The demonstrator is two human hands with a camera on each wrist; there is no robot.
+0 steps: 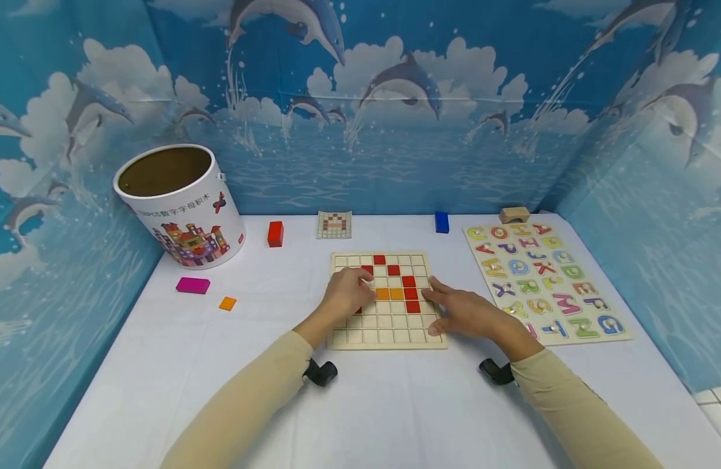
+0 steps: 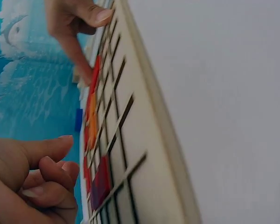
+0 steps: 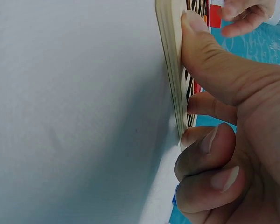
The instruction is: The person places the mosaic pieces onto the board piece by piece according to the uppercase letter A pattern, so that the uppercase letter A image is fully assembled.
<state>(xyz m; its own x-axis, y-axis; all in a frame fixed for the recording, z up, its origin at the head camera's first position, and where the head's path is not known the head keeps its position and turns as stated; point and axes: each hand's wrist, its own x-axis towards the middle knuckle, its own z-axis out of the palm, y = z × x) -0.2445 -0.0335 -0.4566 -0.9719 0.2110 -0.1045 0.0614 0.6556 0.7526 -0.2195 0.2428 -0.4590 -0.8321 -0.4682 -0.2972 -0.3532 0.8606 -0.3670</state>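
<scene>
A wooden grid board (image 1: 389, 335) lies on the white table, with red tiles (image 1: 412, 306) and orange tiles (image 1: 396, 294) set in its squares. Over its left part is my left hand (image 1: 344, 294), thumb and index apart, the other fingers loosely bent. In the left wrist view nothing shows between those fingers, and a dark red tile (image 2: 101, 182) sits in the grid beside them. At the right edge, my right hand (image 1: 468, 312) rests its thumb and index finger on the board; its lower fingers bend in the right wrist view.
A small pattern card (image 1: 334, 236), a red block (image 1: 275, 234) and a blue block (image 1: 441, 223) lie behind the board. Leftward are a white bucket (image 1: 231, 225), a magenta block (image 1: 193, 285) and an orange tile (image 1: 228, 303). An alphabet puzzle board (image 1: 606, 331) and a wooden block (image 1: 514, 215) lie right.
</scene>
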